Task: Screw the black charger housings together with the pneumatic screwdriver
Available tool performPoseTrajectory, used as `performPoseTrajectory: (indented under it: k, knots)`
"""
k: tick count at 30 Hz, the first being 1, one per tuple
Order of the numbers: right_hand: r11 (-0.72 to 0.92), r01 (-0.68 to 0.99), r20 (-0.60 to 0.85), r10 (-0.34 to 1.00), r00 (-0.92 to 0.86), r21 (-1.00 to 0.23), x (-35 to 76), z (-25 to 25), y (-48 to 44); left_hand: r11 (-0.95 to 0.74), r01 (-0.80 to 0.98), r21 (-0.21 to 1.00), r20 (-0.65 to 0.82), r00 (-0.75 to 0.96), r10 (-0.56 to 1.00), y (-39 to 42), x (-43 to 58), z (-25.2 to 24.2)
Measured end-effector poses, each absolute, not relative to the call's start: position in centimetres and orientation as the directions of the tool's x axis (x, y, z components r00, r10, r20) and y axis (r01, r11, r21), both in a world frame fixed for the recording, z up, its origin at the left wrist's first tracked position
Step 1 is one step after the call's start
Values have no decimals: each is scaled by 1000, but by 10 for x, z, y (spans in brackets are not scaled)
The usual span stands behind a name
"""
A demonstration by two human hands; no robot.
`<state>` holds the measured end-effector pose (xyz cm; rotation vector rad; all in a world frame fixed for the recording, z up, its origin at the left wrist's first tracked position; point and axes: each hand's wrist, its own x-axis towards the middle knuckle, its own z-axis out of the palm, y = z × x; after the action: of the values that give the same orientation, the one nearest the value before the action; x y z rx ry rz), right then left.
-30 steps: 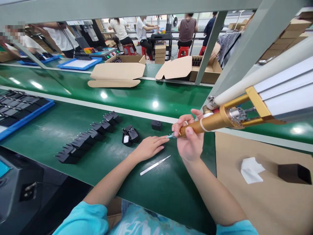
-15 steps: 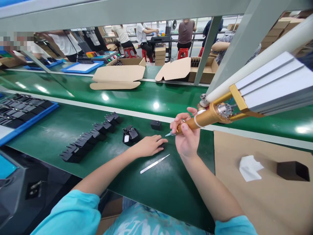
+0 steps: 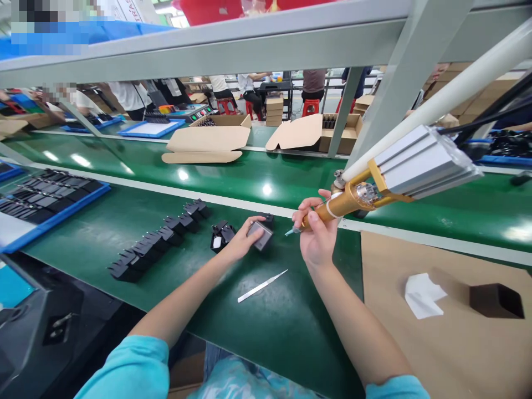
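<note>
My left hand grips a small black adapter housing, tilted with one flat, greyish face toward me. Close behind it another black piece is partly hidden. In my right hand is a gold-coloured dispenser with a thin bluish nozzle, its fingers wrapped around the body. The nozzle tip points left toward the housing, apart from it. Left of my left hand sits a black open box with plug parts and a white piece. White tweezers lie on the green bench below.
A row of black plug adapters stands to the left, beyond it a blue-edged tray of more adapters. Cardboard at right bears a white tissue and a dark block. A frame post slants above; people sit farther back.
My left hand has picked up the black housing from the bench and drawn it slightly left, tilting it. My right hand keeps hold of the dispenser. The camera view has tipped upward.
</note>
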<state>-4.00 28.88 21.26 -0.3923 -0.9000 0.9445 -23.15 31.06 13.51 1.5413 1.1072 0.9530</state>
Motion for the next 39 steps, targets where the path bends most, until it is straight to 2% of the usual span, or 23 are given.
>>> performPoseTrajectory:
  k: [1,3,5,6,7,9,11,13,16,19,24,30,35,39]
  knots:
    - [560,-521,490,825,280,-644,-39,212,290,-263,397,879,133,325,936,313,-233,135]
    - [568,-507,488,821,295,-648,-37,211,293,-526,670,524,216,493,843,316,-235,136]
    - [569,-490,481,822,305,-660,-35,211,295,-668,725,170,201,638,743,318,-234,136]
    - [568,-482,478,822,308,-667,-35,211,295,-700,713,48,179,683,708,319,-233,136]
    - [568,-476,476,823,311,-671,-35,211,296,-714,699,-37,166,709,686,320,-231,137]
    - [569,-469,473,822,316,-676,-34,211,296,-707,697,-120,190,715,673,324,-227,138]
    - [569,-469,471,823,318,-676,-34,211,296,-681,722,-119,247,686,684,331,-224,140]
    - [567,-477,472,823,315,-671,-33,211,296,-666,744,-58,261,655,709,342,-223,142]
    - [559,-500,474,828,300,-661,-33,212,296,-658,749,76,127,648,751,361,-224,148]
    - [556,-510,474,830,295,-656,-32,213,295,-601,790,119,20,604,797,376,-232,157]
    - [561,-503,474,827,304,-657,-31,212,296,-472,869,148,-18,480,877,395,-264,166]
    - [564,-471,458,826,329,-678,-32,212,296,-397,860,319,-49,434,900,408,-280,173]
    - [579,-458,420,811,406,-674,-29,211,295,-430,748,506,89,451,888,422,-210,185]
    - [605,-442,396,784,479,-663,-20,211,299,-380,694,612,15,470,882,444,-122,175]
